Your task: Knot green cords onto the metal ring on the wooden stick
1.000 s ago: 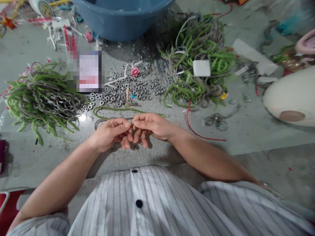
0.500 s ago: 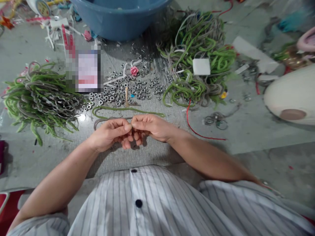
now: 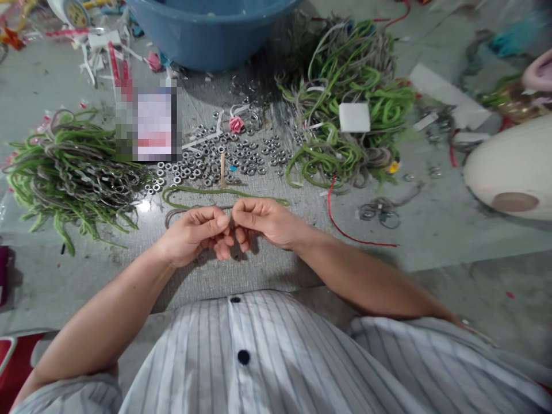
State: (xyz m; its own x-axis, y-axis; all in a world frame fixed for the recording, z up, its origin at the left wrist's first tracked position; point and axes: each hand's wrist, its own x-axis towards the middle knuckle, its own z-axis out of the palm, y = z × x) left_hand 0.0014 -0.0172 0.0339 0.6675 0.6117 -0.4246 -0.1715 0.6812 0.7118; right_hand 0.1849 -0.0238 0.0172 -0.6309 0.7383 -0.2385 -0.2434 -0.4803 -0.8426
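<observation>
My left hand (image 3: 196, 233) and my right hand (image 3: 263, 221) meet over the table, thumbs and forefingers pinched close together. Between the fingertips is a small bit of cord, mostly covered by the fingers. Just behind the hands lies a cord with a green stretch (image 3: 207, 190) and a grey stretch (image 3: 172, 214), which runs in behind my fingers. Beyond it are many loose metal nuts (image 3: 196, 171) and a small wooden stick (image 3: 222, 167).
A green and grey cord bundle (image 3: 73, 167) lies left, a larger tangled heap (image 3: 357, 75) right, topped by a white square piece (image 3: 354, 117). A blue basin (image 3: 215, 40) stands at the back. A red string (image 3: 345, 233) and a white rounded object (image 3: 513, 167) are at right.
My fingertips have shifted very slightly, with a small gap now showing between the two thumbs. Everything on the table lies as before.
</observation>
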